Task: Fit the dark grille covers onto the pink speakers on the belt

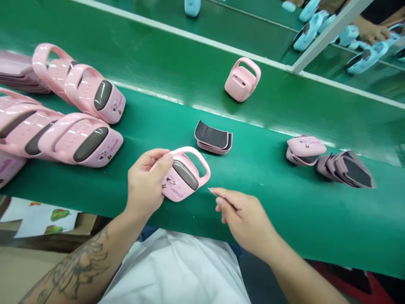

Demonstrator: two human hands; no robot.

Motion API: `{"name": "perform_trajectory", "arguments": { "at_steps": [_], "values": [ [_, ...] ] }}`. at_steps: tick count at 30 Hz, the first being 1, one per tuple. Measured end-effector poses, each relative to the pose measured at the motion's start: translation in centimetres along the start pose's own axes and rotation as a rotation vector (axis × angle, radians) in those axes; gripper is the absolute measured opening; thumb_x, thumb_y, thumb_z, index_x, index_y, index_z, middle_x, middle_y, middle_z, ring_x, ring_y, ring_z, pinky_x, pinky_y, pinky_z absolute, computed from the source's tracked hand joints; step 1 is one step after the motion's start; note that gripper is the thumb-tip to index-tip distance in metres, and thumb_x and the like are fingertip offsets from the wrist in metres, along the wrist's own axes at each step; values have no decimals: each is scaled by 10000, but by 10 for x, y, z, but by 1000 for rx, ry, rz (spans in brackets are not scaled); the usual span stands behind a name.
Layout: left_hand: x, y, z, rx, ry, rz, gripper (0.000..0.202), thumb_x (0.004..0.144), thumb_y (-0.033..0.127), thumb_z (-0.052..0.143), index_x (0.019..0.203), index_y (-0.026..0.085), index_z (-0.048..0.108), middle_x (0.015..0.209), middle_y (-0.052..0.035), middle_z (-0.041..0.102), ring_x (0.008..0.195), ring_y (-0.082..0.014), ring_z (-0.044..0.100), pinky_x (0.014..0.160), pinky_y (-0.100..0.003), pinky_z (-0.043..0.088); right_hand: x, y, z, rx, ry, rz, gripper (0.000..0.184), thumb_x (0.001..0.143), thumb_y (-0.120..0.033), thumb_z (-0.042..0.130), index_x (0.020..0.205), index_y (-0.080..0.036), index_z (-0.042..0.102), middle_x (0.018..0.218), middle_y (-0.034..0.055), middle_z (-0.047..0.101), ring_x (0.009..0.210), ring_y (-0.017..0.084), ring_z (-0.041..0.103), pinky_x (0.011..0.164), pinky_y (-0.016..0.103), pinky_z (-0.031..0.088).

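Note:
My left hand [147, 181] is closed round a small pink case with a carry handle and a dark grey panel [183, 175], held just above the green belt [284, 219]. My right hand [240, 213] hovers to the right of it, thumb and forefinger pinched together at the tip near the case's handle; whether anything thin is between them I cannot make out. A short stack of curved dark panels [213, 138] lies on the belt just beyond the case.
Rows of finished pink cases [79, 139] lie at the left. One pink case [242, 80] stands on the far belt. Pink covers [305, 150] and more dark panels [348, 169] lie at the right. Another person's hand [373, 31] works among blue cases at top right.

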State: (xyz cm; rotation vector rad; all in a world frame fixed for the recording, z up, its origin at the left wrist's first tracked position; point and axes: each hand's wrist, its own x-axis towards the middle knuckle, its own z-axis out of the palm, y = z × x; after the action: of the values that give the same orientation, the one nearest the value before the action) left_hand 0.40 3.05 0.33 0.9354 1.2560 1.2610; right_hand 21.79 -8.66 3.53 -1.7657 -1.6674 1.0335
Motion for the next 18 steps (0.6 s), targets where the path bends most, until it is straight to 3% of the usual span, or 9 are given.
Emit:
{"name": "perform_trajectory", "arguments": {
  "at_steps": [2, 5, 12, 18],
  "values": [
    [5, 0, 1, -146, 63, -177, 372, 749, 497, 938, 887, 193, 773, 755, -5, 725, 656, -163, 664, 575, -270, 540, -1, 4, 29, 142, -21, 41, 391, 1093, -204, 494, 1375, -279, 754, 933, 3, 795, 668, 122, 703, 662, 267, 594],
    [5, -2, 0, -240, 113, -262, 355, 737, 470, 950, 809, 209, 719, 743, 14, 711, 647, -147, 653, 574, -256, 554, 1, -2, 50, 249, -24, 7, 454, 1089, -186, 477, 1454, -314, 714, 980, 9, 787, 691, 117, 698, 698, 273, 600],
    [0, -7, -4, -285, 131, -202, 325, 834, 442, 904, 782, 229, 665, 749, 25, 687, 671, -145, 674, 621, -264, 583, 3, -14, 48, 332, 28, -14, 480, 1062, -158, 473, 1433, -309, 737, 914, 4, 763, 655, 110, 673, 690, 270, 579],
    [-7, -9, -5, -284, 181, -118, 283, 872, 481, 853, 852, 234, 717, 903, -17, 746, 856, -196, 730, 744, -308, 625, 5, -21, 54, 406, -7, 112, 467, 1067, -200, 462, 1445, -261, 729, 878, 1, 732, 615, 102, 663, 650, 261, 575]
  ]
}}
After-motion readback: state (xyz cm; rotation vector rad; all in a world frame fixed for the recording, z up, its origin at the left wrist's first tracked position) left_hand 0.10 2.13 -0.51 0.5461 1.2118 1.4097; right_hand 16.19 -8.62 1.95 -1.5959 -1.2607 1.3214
